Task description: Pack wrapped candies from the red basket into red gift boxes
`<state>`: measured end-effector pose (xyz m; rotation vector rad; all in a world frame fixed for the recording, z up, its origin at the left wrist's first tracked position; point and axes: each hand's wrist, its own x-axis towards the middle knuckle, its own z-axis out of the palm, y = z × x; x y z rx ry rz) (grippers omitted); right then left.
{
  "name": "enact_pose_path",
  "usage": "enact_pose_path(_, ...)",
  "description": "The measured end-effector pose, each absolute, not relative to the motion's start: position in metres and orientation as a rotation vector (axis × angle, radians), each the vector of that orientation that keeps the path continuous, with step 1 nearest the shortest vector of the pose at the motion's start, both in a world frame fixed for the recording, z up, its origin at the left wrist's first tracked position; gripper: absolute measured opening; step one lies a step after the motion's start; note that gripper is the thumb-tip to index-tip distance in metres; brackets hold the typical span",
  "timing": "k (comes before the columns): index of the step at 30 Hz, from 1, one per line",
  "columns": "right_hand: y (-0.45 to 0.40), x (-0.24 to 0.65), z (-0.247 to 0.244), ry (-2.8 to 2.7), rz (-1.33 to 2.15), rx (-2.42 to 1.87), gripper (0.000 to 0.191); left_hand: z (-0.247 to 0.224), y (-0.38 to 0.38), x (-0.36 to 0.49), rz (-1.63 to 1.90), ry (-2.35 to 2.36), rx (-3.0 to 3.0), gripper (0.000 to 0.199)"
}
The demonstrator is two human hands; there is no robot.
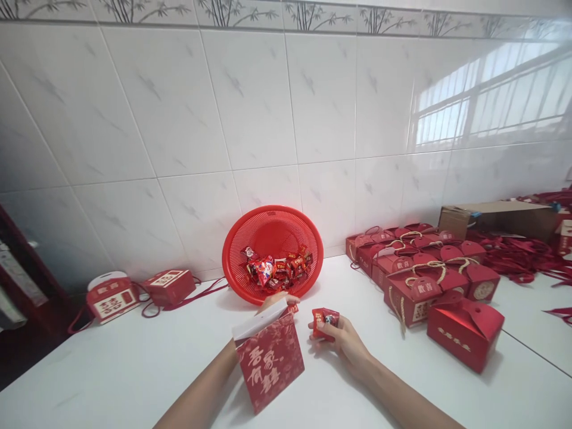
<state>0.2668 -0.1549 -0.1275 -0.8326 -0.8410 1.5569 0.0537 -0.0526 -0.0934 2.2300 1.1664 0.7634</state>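
Observation:
A red gift box (271, 364) with gold characters stands tilted near the front centre, its white inner flap raised. Behind it is my left hand (276, 300), mostly hidden by the box, its fingertips at a small red wrapped candy (292, 308). To the right, my right hand (344, 339) pinches red-wrapped candies (325, 323) just above the white table. A red plastic basket (273, 217) leans against the wall behind both hands, with several wrapped candies (279, 271) inside.
Several closed red boxes (415, 286) are grouped at the right, one glossy box (465, 331) nearest. Two small boxes with ribbons (170, 288) sit at the left by the tiled wall. A cardboard box (500, 219) and red ribbons (513, 253) lie far right.

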Motion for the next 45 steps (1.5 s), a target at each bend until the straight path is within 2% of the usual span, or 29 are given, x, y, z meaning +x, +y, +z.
enact_pose_path(2, -0.155, 0.267, -0.127, -0.840, 1.556, -0.833, 0.049, -0.064, -0.037, 0.054, 0.846, 1.117, 2.359, 0.032)
enact_pose_path(5, -0.156, 0.267, -0.125, -0.835, 1.560, -0.830, 0.050, -0.026, -0.017, 0.052, 1.143, 1.324, 2.456, 0.052)
enact_pose_path(8, -0.157, 0.267, -0.123, -0.842, 1.570, -0.834, 0.051, -0.012, -0.006, 0.053, 1.128, 1.297, 2.557, 0.042)
enact_pose_path(14, -0.156, 0.268, -0.124, -0.842, 1.574, -0.844, 0.049, -0.020, 0.005, 0.073, 0.874, 1.198, 2.728, 0.034)
enact_pose_path(22, -0.150, 0.265, -0.133, -0.824, 1.551, -0.840, 0.051, -0.025, 0.034, 0.113, 0.501, 1.443, 2.832, 0.036)
enact_pose_path(26, -0.151, 0.265, -0.133, -0.816, 1.555, -0.826, 0.051, -0.033, 0.040, 0.117, 0.507, 1.533, 2.792, 0.034)
enact_pose_path(30, -0.152, 0.267, -0.132, -0.825, 1.561, -0.813, 0.047, -0.033, 0.036, 0.113, 0.642, 1.366, 2.764, 0.030)
enact_pose_path(36, -0.153, 0.269, -0.124, -0.771, 1.588, -0.823, 0.051, -0.025, 0.028, 0.086, 0.863, 1.264, 2.706, 0.039)
enact_pose_path(41, -0.154, 0.271, -0.122, -0.775, 1.581, -0.823, 0.051, -0.019, 0.028, 0.052, 1.085, 1.517, 2.696, 0.044)
enact_pose_path(45, -0.153, 0.271, -0.124, -0.774, 1.585, -0.832, 0.051, -0.025, 0.018, 0.049, 0.974, 1.391, 2.737, 0.036)
